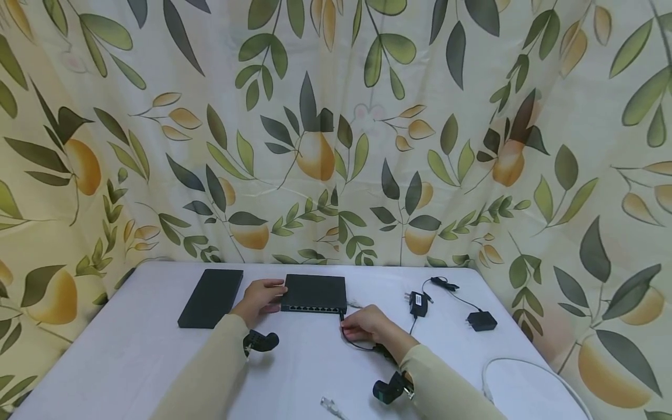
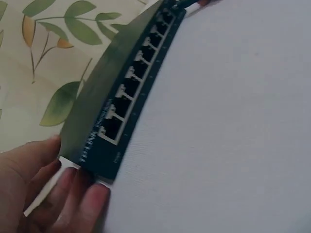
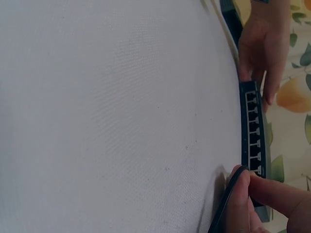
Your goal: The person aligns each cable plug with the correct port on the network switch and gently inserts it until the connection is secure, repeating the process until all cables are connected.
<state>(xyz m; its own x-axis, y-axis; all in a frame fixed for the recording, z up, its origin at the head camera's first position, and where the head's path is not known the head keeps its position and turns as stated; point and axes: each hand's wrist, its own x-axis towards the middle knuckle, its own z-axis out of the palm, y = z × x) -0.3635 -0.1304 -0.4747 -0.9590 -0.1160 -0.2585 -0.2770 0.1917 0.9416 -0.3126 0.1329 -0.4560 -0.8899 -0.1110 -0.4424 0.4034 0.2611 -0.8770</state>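
Observation:
A black network switch (image 1: 314, 291) lies on the white tabletop (image 1: 131, 350) with its row of ports (image 2: 129, 87) facing me. My left hand (image 1: 274, 296) grips the switch's left end, thumb on top and fingers (image 2: 80, 196) at the front corner. My right hand (image 1: 350, 326) pinches a black cable (image 3: 224, 201) at the rightmost port of the switch (image 3: 252, 128). The plug itself is hidden by my fingers (image 3: 245, 194). The left hand (image 3: 262, 48) also shows at the switch's far end in the right wrist view.
A second flat black box (image 1: 211, 297) lies left of the switch. Two black power adapters (image 1: 418, 303) (image 1: 482, 321) with cords sit to the right. A white cable (image 1: 504, 367) curves along the table's right edge, and a clear plug (image 1: 328, 403) lies near the front. A leaf-print curtain (image 1: 336, 146) closes off the back.

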